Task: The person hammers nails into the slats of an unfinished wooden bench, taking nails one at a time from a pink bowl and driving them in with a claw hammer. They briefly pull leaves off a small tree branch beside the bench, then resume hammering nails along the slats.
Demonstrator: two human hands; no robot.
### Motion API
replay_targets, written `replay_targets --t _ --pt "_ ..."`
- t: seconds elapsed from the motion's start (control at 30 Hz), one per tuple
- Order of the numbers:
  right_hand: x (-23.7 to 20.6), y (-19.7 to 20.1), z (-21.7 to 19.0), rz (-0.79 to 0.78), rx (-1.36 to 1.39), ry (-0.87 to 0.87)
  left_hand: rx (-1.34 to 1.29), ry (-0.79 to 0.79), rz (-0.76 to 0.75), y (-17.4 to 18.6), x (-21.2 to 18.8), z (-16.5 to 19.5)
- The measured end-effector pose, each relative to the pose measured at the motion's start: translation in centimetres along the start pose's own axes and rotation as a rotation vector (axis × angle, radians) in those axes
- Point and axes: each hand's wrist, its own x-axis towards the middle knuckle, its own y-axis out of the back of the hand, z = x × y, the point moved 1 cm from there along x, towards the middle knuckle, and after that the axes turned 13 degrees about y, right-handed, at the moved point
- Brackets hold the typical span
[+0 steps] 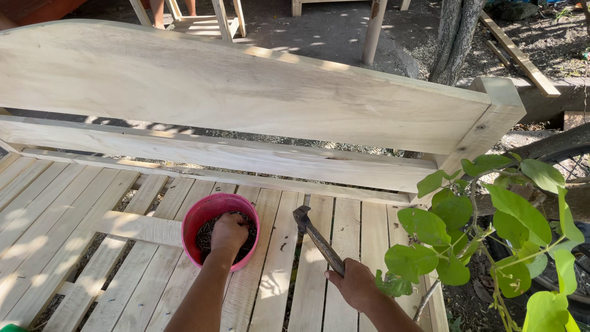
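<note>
My left hand reaches down into a pink plastic bowl full of dark nails, fingers curled among them; whether it grips any is hidden. The bowl rests on the pale wooden slats of a bed frame. My right hand is closed around the handle of a hammer, whose dark metal head points up and away, resting over the slats to the right of the bowl.
A large pale wooden headboard with a corner post stands behind the slats. A green leafy plant crowds the right edge. A tree trunk, loose planks and a bicycle wheel lie beyond.
</note>
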Motion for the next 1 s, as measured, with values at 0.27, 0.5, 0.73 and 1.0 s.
replay_targets --t 0.27,0.5,0.73,1.0 --pt "0.2 -0.1 0.3 -0.003 0.009 -0.008 -0.422 0.265 -0.095 0.0 1.9 -1.1" --pt "0.0 0.5 -0.2 -0.034 0.05 -0.056 0.113 -0.23 -0.086 -1.5 1.9 -1.3" --pt "-0.5 1.0 -1.1 -0.073 0.126 -0.112 -0.24 0.015 -0.199 0.3 1.3 -0.9" --pt "-0.6 0.9 -0.9 -0.073 0.096 -0.084 -0.775 0.24 -0.307 2.8 0.9 -0.2"
